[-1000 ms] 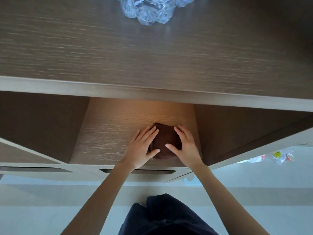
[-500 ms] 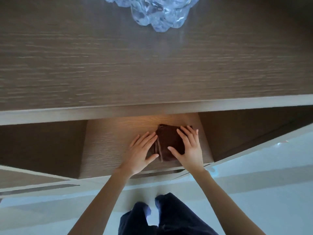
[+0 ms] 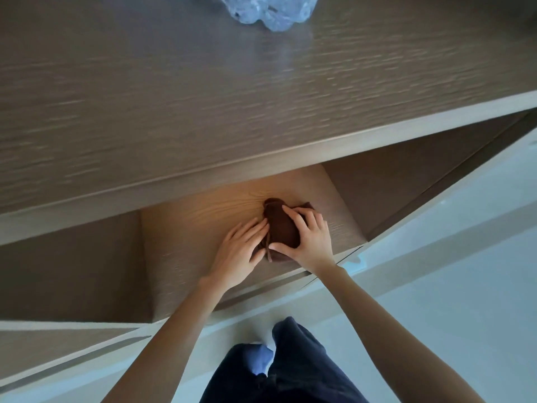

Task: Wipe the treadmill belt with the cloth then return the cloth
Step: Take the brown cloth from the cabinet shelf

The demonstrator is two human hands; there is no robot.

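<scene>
While the brown cloth (image 3: 283, 229) lies on the shelf (image 3: 189, 228) at centre frame, the right hand (image 3: 311, 242) grips it, fingers (image 3: 302, 221) curled over; the left hand (image 3: 236, 254) touches its left edge with straight fingers.

No writing, label, brand, number or sign can be read here. The wood-grain cabinet top (image 3: 203, 97), the lit shelf (image 3: 203, 216) below it and the brown cloth (image 3: 280, 231) near the shelf's front edge show only plain surfaces. The clear glass piece (image 3: 270, 10) at the cabinet top's far edge is blurred, and nothing on it is legible.
</scene>
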